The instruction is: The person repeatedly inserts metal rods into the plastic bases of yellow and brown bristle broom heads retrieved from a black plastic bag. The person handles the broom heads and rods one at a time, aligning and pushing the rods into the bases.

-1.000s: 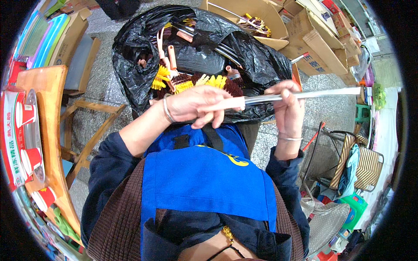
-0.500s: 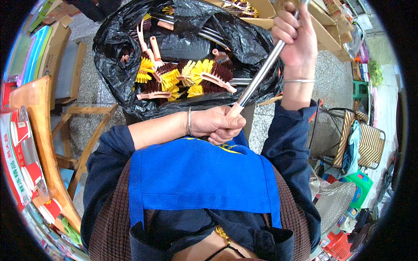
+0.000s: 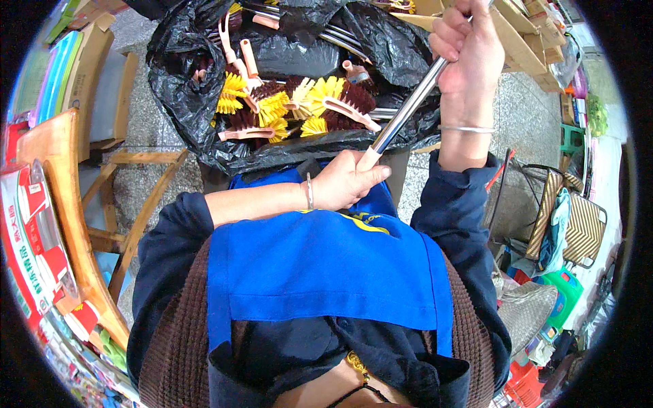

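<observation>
Evidently the left hand [image 3: 347,180] grips the pink sleeve [image 3: 369,160] of the metal pole [image 3: 408,105] near centre; the right hand [image 3: 469,58], toward one o'clock, clasps its upper length, the tip probably out of view. Pull straight, clear of the black plastic bag [image 3: 177,95] at twelve.

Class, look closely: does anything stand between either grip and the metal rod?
Nothing visible does: the left grip is closed on the pink end of the rod, the right grip on its metal length. The black bag lies beyond, not between.
</observation>
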{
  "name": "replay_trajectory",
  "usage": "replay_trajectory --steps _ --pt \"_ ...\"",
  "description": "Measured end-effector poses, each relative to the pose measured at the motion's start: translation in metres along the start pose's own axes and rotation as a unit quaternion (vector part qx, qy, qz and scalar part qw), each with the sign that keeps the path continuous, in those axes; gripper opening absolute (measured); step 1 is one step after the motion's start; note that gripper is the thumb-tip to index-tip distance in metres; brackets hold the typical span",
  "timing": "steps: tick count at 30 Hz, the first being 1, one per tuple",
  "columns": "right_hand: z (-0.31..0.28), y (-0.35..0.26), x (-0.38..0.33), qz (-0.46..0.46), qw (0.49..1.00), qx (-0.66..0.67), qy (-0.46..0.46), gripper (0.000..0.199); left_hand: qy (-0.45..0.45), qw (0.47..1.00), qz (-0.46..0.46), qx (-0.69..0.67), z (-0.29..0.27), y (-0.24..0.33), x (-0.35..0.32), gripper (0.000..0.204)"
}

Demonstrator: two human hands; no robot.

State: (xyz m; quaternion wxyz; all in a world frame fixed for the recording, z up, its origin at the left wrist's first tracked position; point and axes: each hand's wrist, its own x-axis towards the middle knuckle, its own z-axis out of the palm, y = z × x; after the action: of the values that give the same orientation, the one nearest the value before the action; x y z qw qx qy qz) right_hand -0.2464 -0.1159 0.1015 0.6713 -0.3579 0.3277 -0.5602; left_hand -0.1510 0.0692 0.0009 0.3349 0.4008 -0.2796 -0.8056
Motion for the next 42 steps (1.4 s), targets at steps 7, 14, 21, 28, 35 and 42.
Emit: replay_trajectory --steps 7,14,21,28,35,42 --pt "-0.009 0.031 -0.024 0.064 0.998 0.028 0.008 0.028 -0.061 0.997 -0.031 -0.022 -0.013 0.014 0.014 0.032" --pt "-0.074 -0.013 -0.031 0.04 0.999 0.009 0.006 0.032 0.125 0.828 0.208 0.505 -0.077 0.065 0.055 0.033" --pt "-0.122 0.006 -0.083 0.115 0.984 -0.122 0.061 0.031 0.136 0.61 0.219 0.75 -0.125 0.077 0.135 0.024" --pt "-0.134 0.035 -0.124 0.188 0.965 -0.155 0.1 0.024 0.091 0.49 0.13 0.857 -0.136 0.07 0.192 0.019" --pt "-0.135 0.048 -0.134 0.208 0.959 -0.185 0.053 0.022 0.054 0.468 0.099 0.876 -0.127 0.079 0.189 0.023" --pt "-0.13 0.049 -0.131 0.213 0.955 -0.201 0.038 0.019 0.081 0.503 0.149 0.847 -0.111 0.135 0.119 0.031"
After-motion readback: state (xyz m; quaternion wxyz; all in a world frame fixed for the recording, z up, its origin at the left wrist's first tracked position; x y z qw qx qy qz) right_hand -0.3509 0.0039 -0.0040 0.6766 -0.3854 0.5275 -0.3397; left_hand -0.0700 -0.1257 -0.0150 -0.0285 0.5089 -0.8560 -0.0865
